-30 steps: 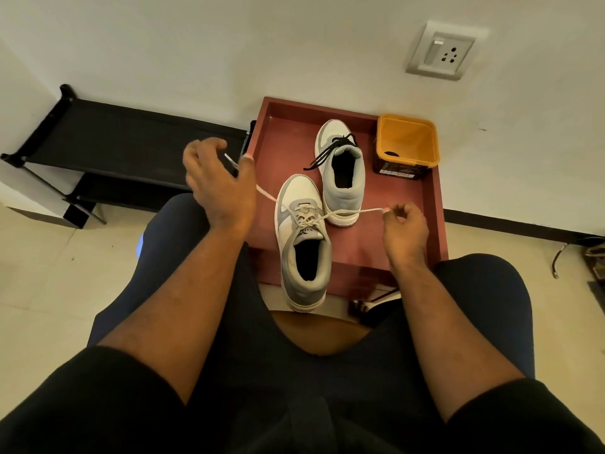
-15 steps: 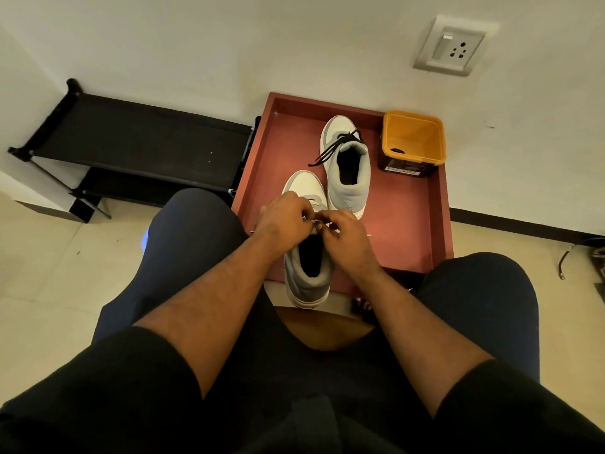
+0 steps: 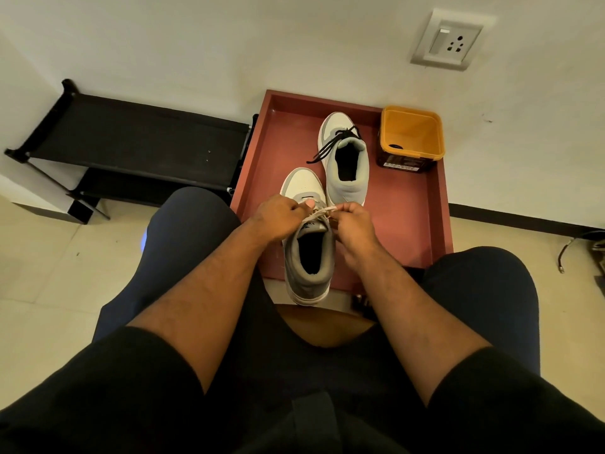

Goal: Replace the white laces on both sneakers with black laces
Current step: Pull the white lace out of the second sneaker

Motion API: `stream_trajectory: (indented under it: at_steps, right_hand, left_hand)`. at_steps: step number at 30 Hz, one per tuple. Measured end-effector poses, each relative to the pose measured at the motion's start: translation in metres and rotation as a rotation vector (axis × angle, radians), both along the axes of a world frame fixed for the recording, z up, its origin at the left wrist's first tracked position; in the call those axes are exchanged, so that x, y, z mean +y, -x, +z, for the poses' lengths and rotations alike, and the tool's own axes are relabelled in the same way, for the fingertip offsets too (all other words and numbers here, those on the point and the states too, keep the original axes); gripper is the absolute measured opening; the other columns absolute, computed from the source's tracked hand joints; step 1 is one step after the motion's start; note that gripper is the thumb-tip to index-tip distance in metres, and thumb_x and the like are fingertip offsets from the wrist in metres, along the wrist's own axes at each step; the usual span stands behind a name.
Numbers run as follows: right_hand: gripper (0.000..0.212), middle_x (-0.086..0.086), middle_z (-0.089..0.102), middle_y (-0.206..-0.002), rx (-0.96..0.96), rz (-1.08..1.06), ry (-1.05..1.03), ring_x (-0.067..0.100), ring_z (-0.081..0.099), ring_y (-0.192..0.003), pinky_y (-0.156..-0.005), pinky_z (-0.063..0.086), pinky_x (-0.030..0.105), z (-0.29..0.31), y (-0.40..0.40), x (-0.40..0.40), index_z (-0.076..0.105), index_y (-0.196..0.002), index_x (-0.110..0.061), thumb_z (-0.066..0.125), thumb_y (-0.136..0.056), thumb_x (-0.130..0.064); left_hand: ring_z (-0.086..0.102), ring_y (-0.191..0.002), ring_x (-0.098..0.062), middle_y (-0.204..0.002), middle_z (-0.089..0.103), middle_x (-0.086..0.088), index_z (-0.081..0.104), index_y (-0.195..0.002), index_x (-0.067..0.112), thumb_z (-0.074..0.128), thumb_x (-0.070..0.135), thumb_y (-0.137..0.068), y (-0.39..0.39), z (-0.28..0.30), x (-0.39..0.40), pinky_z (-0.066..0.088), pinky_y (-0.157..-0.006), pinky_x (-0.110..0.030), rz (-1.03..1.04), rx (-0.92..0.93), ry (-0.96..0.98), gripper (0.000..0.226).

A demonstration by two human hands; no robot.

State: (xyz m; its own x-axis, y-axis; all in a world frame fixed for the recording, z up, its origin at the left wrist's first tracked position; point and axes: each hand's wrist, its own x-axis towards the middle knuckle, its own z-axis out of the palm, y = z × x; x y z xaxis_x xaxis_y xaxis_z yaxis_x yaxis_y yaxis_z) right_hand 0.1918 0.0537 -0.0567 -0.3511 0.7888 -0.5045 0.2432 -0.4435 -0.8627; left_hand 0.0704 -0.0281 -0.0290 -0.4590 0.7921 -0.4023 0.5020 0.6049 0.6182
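Note:
Two grey-and-white sneakers stand on a red tray [image 3: 409, 224]. The near sneaker [image 3: 307, 273] hangs over the tray's front edge and carries a white lace [image 3: 322, 212] across its upper eyelets. My left hand [image 3: 278, 216] pinches the lace at the sneaker's left side, thumb up. My right hand [image 3: 355, 222] pinches the same lace at the right side, so a short stretch runs between the two hands. The far sneaker [image 3: 347, 158] has a black lace [image 3: 330, 145] with loose ends trailing to its left.
An orange tub [image 3: 411, 136] stands in the tray's far right corner. A black low shoe rack [image 3: 131, 142] sits left of the tray against the wall. My knees flank the tray. A wall socket [image 3: 447, 40] is above, and a cable end [image 3: 563, 253] lies on the floor at right.
One second ago my hands were spread wide, drawing the white lace ends out to both sides. They have since come together over the near sneaker's tongue and now pinch the lace close in.

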Motion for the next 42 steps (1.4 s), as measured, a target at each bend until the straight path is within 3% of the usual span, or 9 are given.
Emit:
stream_trajectory:
  at_steps: [10,13,15,17,20,25,29,36,42]
  right_hand:
    - [0.01,-0.003,0.064,-0.071,0.315,-0.489,0.266,0.013,0.062,-0.067,-0.068,0.047,0.03,0.014,-0.05,0.048,0.052,-0.1,-0.021,0.045,-0.099,-0.015]
    - [0.022,0.0,0.064,-0.089,0.096,-0.502,0.207,0.014,0.059,-0.085,-0.069,0.045,0.028,0.014,-0.073,0.065,0.059,-0.117,-0.017,0.048,-0.098,-0.017]
    - [0.037,0.003,0.056,-0.11,-0.004,-0.428,0.312,0.018,0.053,-0.108,-0.086,0.045,0.035,0.014,-0.078,0.064,0.052,-0.131,-0.013,0.055,-0.095,-0.024]
    - [0.061,0.003,0.049,-0.136,-0.108,-0.35,0.217,0.022,0.047,-0.124,-0.101,0.04,0.04,0.013,-0.073,0.053,0.038,-0.143,-0.016,0.064,-0.09,-0.03]
    - [0.055,0.001,0.053,-0.137,-0.306,-0.039,-0.385,0.02,0.051,-0.125,-0.104,0.042,0.036,0.015,-0.054,0.021,0.044,-0.142,-0.02,0.064,-0.092,-0.029]
    - [0.023,0.004,0.072,-0.101,-0.238,0.361,-0.706,0.01,0.063,-0.089,-0.087,0.055,0.034,0.0,-0.031,-0.014,0.07,-0.113,-0.008,0.064,-0.09,-0.012]
    - [0.014,0.006,0.071,-0.094,-0.286,0.382,-0.801,0.01,0.056,-0.082,-0.072,0.041,0.009,-0.004,-0.031,-0.013,0.073,-0.1,-0.005,0.063,-0.09,-0.008]
    - [0.008,-0.003,0.06,-0.085,-0.352,0.294,-0.736,0.012,0.055,-0.081,-0.066,0.038,0.017,-0.004,-0.032,-0.009,0.067,-0.093,-0.012,0.061,-0.091,-0.008]
    - [0.025,0.01,0.061,-0.12,-0.458,0.586,-1.199,0.031,0.052,-0.112,-0.09,0.045,0.042,-0.007,-0.003,-0.017,0.07,-0.109,-0.012,0.066,-0.084,-0.009]
  left_hand:
    - [0.061,-0.068,-0.013,-0.075,0.064,-0.002,0.063,-0.089,0.013,0.055,0.048,-0.094,0.022,0.028,-0.003,0.053,-0.072,-0.033,0.944,-0.685,-0.667,0.036]
    - [0.059,-0.098,-0.013,-0.118,0.055,-0.008,0.052,-0.113,0.021,0.057,0.034,-0.096,0.034,0.025,-0.005,0.051,-0.081,-0.025,1.163,-0.433,-0.941,0.022]
    - [0.032,-0.139,-0.025,-0.157,0.009,-0.016,0.028,-0.145,0.024,0.062,0.024,-0.091,0.032,0.024,-0.006,0.042,-0.101,-0.026,1.124,-0.1,-1.0,0.064]
    - [0.018,-0.146,-0.026,-0.159,0.006,-0.015,0.021,-0.151,0.014,0.062,0.014,-0.089,0.024,0.025,-0.004,0.032,-0.112,-0.033,0.869,0.225,-1.046,0.074]
    - [0.055,-0.114,-0.013,-0.12,0.057,0.003,0.062,-0.12,0.015,0.061,0.016,-0.091,0.007,0.015,-0.001,0.047,-0.095,-0.026,0.292,0.385,-0.8,0.029]
    - [0.061,-0.082,-0.016,-0.089,0.066,-0.001,0.068,-0.09,0.015,0.071,0.029,-0.084,-0.01,-0.01,-0.004,0.056,-0.077,-0.037,0.065,0.206,-0.112,0.015]
    - [0.063,-0.078,-0.016,-0.087,0.069,-0.004,0.069,-0.085,0.014,0.074,0.023,-0.082,-0.004,-0.005,-0.005,0.056,-0.073,-0.033,0.058,0.194,-0.048,0.01]
    - [0.067,-0.079,-0.02,-0.089,0.071,-0.008,0.073,-0.096,0.008,0.071,0.018,-0.086,0.006,0.001,-0.004,0.058,-0.077,-0.036,0.114,0.151,0.05,0.015]
    - [0.071,-0.065,-0.024,-0.077,0.07,-0.013,0.074,-0.091,0.004,0.067,0.007,-0.087,0.004,-0.001,-0.001,0.062,-0.068,-0.041,0.178,0.005,0.006,0.009]
